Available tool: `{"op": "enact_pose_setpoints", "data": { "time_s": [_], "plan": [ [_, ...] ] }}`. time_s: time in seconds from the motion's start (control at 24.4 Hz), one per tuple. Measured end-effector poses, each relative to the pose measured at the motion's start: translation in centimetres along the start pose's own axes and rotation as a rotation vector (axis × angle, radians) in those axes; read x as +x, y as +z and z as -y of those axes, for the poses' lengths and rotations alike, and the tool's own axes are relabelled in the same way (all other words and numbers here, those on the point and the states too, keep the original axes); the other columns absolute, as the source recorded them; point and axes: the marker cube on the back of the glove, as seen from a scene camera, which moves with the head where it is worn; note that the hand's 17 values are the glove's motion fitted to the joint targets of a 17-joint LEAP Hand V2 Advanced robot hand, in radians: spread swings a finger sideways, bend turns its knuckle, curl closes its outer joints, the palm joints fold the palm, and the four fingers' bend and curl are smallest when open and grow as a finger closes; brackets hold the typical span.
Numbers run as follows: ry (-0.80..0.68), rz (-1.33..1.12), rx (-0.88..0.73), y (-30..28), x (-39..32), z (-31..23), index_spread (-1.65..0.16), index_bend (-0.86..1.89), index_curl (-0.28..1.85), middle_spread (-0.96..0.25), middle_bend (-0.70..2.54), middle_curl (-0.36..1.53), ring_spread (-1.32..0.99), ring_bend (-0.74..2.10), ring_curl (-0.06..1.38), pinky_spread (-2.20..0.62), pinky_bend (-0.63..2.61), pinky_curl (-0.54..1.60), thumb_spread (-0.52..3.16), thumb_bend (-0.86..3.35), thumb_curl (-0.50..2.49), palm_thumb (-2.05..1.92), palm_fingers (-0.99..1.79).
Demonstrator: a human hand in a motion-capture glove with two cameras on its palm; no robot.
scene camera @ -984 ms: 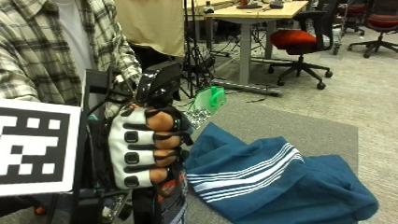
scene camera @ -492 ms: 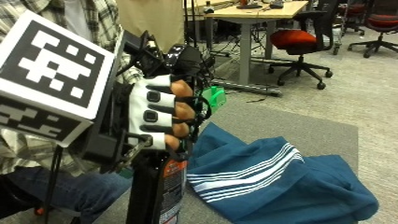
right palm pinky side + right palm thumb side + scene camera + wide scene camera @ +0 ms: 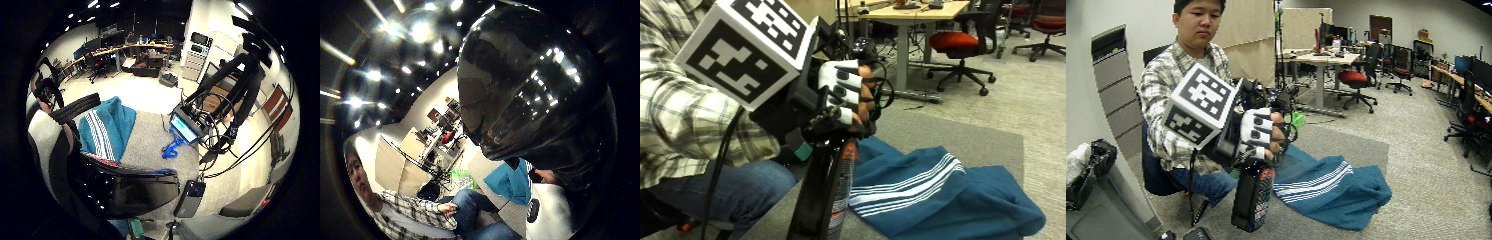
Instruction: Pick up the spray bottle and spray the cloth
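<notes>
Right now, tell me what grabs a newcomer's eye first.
The gloved right hand grips the top of a tall black spray bottle, held up in front of the seated person. Beside it, a blue cloth with white stripes lies rumpled on the grey surface.

The right hand (image 3: 843, 97), gripping the neck of the black spray bottle (image 3: 826, 190), now sits higher and further forward than one second ago. The bottle hangs clear above the grey tabletop (image 3: 953, 135), beside the cloth (image 3: 939, 200).
</notes>
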Motion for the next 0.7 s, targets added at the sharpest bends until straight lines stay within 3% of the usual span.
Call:
{"op": "enact_pose_setpoints", "data": {
  "time_s": [0.7],
  "plan": [
    [-0.192, -0.113, -0.161, 4.1, -5.5, 3.6, -0.28, 0.25, 0.59, -0.15, 0.55, 0.51, -0.21, 0.59, 0.47, -0.22, 0.48, 0.41, 0.23, -0.03, 0.81, 1.02, 1.34]
  ]
}}
